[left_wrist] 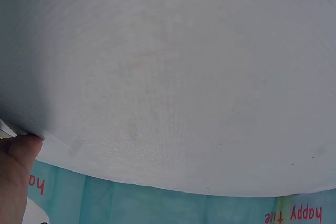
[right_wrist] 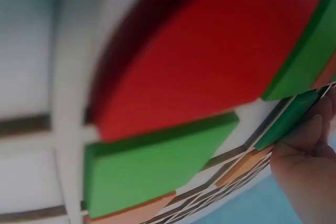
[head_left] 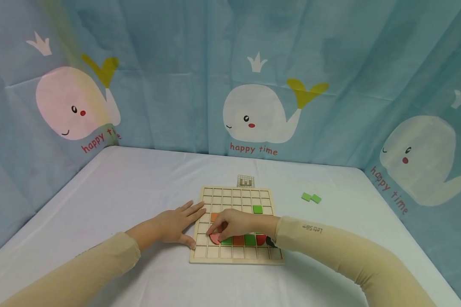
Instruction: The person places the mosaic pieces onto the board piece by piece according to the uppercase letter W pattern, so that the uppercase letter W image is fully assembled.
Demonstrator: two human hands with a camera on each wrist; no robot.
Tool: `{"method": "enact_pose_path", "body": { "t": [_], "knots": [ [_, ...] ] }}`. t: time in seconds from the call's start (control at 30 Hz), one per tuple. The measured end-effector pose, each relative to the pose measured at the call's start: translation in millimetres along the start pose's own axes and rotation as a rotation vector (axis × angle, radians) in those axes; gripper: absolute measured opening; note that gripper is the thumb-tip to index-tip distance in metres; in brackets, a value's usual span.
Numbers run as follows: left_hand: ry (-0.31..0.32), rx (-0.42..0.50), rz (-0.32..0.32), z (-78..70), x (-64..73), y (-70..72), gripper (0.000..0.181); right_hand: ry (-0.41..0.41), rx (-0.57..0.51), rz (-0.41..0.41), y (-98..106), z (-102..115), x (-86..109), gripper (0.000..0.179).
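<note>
A wooden grid board [head_left: 238, 253] lies on the white cloth. My left hand [head_left: 176, 222] rests at its left edge, fingers spread; in the left wrist view only part of that hand [left_wrist: 18, 169] shows. Over the board, my right hand [head_left: 234, 222] pinches a red rounded tile [head_left: 214, 239] between thumb and index finger at the left end of a row. That row continues with a green tile [head_left: 226, 241], an orange-red tile [head_left: 238, 240], another green tile [head_left: 249, 239] and a second red rounded tile [right_wrist: 220, 51]. My right hand covers cells behind it.
Two loose green tiles [head_left: 311, 198] lie right of the board. Behind it is a small pattern card [head_left: 246, 181]. A green tile [head_left: 257, 209] and an orange tile [head_left: 214, 217] sit higher on the grid. A blue whale-print curtain [head_left: 169, 115] surrounds the table.
</note>
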State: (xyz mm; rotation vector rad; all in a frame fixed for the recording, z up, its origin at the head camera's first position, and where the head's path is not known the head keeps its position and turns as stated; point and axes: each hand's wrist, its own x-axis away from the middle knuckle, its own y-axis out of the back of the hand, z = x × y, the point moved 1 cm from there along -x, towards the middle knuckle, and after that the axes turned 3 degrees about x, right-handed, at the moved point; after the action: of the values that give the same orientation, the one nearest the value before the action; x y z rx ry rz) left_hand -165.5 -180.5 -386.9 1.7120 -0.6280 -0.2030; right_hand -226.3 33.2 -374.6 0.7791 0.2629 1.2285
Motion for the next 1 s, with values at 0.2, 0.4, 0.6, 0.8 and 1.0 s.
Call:
{"method": "enact_pose_path", "body": {
  "t": [0.2, 0.4, 0.6, 0.8, 1.0],
  "knots": [
    [-0.008, 0.006, -0.001, 0.9, 0.1, 0.1, 0.103, -0.011, 0.009, 0.005, 0.7, 1.5, -0.3, 0.032],
    [-0.004, 0.013, 0.006, -1.0, 0.6, 2.8, 0.101, -0.028, -0.023, -0.041, 4.0, -0.8, 4.7, 0.029],
    [0.011, 0.02, 0.014, -1.6, -0.2, 2.6, 0.102, -0.039, -0.076, -0.12, 15.5, -6.1, 20.5, 0.027],
    [0.021, 0.017, 0.024, -1.9, -0.6, 2.0, 0.102, -0.08, -0.137, -0.208, 31.0, -9.0, 48.8, 0.028],
    [0.025, 0.026, 0.02, -1.5, -0.6, 1.5, 0.104, -0.118, -0.132, -0.34, 50.2, -15.3, 80.6, 0.028]
  ]
}}
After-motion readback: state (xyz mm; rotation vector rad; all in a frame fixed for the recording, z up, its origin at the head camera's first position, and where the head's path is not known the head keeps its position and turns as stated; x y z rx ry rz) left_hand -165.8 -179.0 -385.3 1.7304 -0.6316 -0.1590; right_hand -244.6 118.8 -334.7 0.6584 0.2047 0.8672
